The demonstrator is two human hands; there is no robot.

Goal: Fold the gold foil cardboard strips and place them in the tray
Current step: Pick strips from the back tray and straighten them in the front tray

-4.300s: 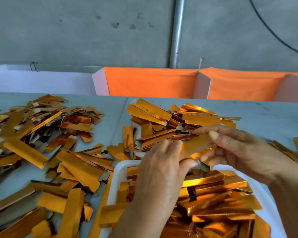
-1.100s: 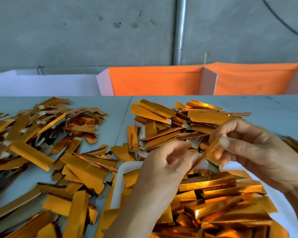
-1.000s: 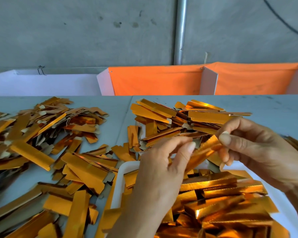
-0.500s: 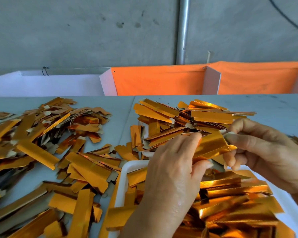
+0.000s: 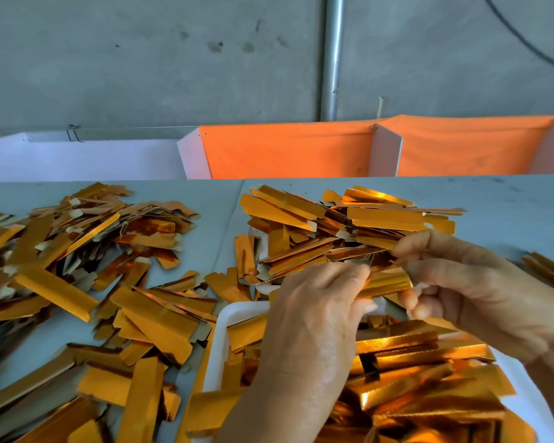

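Fold in progress above tray.
My left hand (image 5: 320, 302) and right hand (image 5: 454, 282) pinch one strip (image 5: 386, 281) over the tray (image 5: 219, 343); slick foil may slip, landing at 9 o'clock among loose strips (image 5: 154, 324).

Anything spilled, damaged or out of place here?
Nothing damaged. The white tray is heaped, with one folded strip overhanging its near-left rim. Both hands hold a strip above it.

Both hands' fingers (image 5: 349, 276) pinching gold strip (image 5: 386, 282), above white tray (image 5: 219, 340) of folded strips
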